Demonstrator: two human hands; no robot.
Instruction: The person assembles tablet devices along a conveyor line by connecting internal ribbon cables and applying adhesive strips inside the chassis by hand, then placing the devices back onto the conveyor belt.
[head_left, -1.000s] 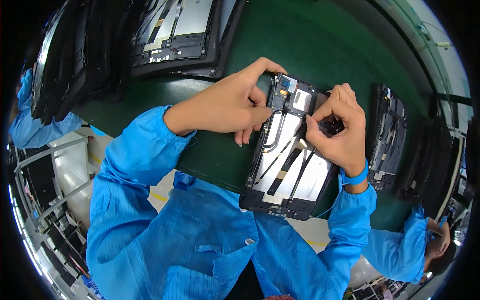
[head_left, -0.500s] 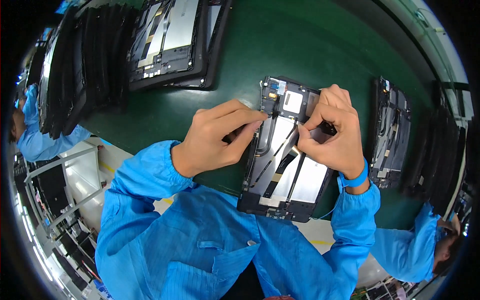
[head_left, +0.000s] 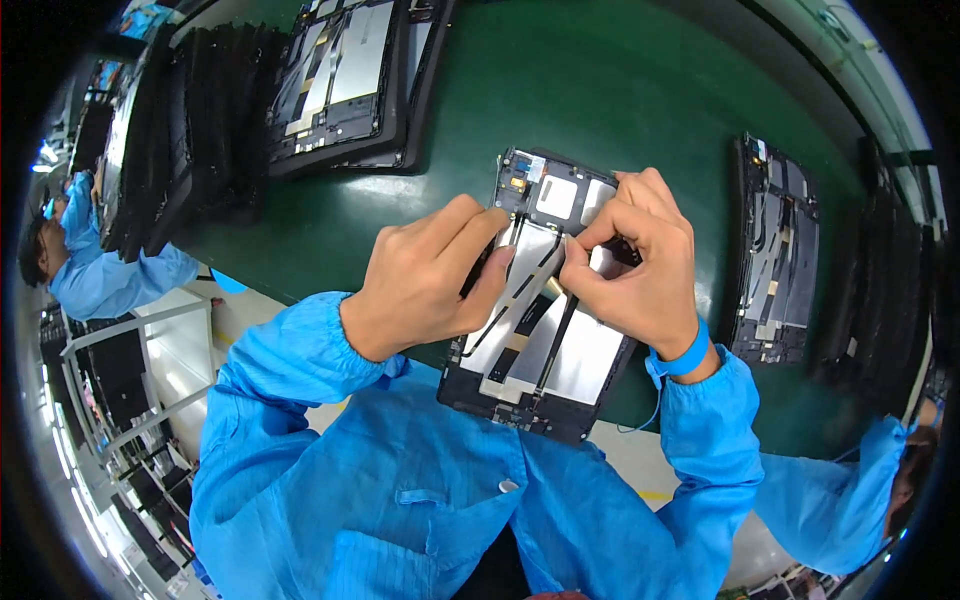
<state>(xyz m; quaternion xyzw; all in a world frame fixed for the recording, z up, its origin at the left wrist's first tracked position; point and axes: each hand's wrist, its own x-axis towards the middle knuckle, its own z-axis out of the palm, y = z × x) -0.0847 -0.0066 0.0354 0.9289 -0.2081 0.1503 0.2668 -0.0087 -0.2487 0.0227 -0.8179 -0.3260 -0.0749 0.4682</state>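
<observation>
An opened tablet (head_left: 590,360) lies tilted in front of me, its inside facing up with silver plates and a black frame. My left hand (head_left: 430,270) is closed at its upper left edge, index finger and thumb bent in near a black connector; what they pinch is hidden. My right hand (head_left: 645,260) pinches with thumb and index finger at the upper end of a thin black flat cable (head_left: 510,300) that runs slantwise over the silver plate. Below lies a wider black and gold ribbon cable (head_left: 520,340). A white square patch (head_left: 556,198) shows between the hands.
Opened tablets (head_left: 345,75) lie stacked at the far left, beside a row of black upright panels (head_left: 215,120). Another opened tablet (head_left: 775,250) lies to the right on the green table (head_left: 580,70), near more dark panels (head_left: 870,290). Co-workers in blue sleeves (head_left: 130,280) sit at both sides.
The tablet and both hands have shifted slightly left in view. My left hand now covers the black cable loop that showed along the tablet's left edge.
</observation>
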